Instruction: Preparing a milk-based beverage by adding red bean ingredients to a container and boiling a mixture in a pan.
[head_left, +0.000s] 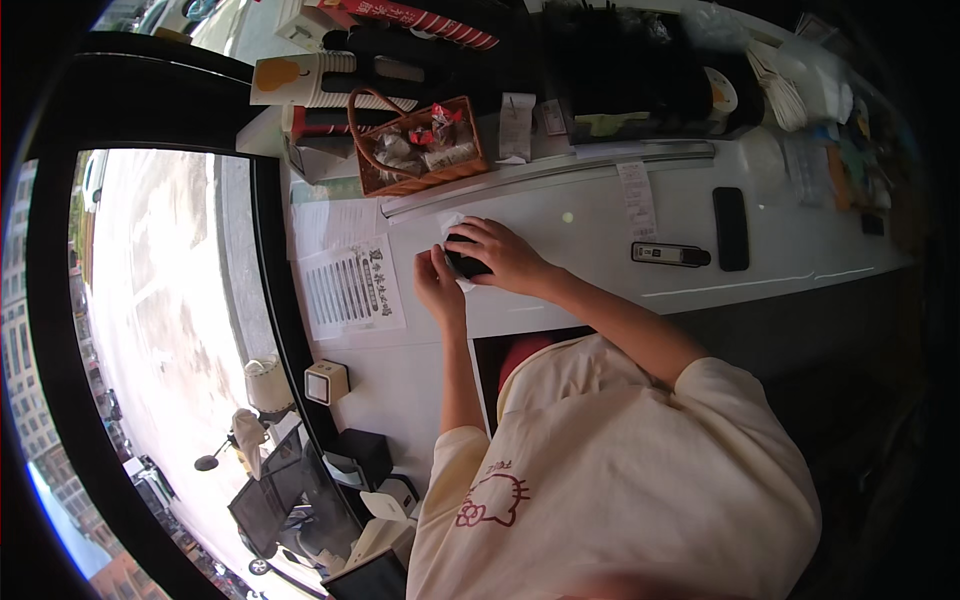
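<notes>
Over the white counter [540,235], both my hands close around a small dark object [468,265] with a white tissue or paper [452,222] about it. Its kind is hidden by my fingers. My right hand [505,258] lies over the top of it, fingers bent around the far side. My left hand [438,285] pinches at its left edge, next to the white paper. A printed sheet [350,290] lies flat just left of my left hand. Beyond my hands stands a brown wicker basket [425,178] with wrapped items inside.
To the right lie a black phone [731,229], a stapler-like black and white tool [670,254] and a receipt [637,200]. A metal rail [560,172] crosses the counter. Stacked paper cups [300,80] stand at the back left. Left is a window; a small cube [326,383] sits near it.
</notes>
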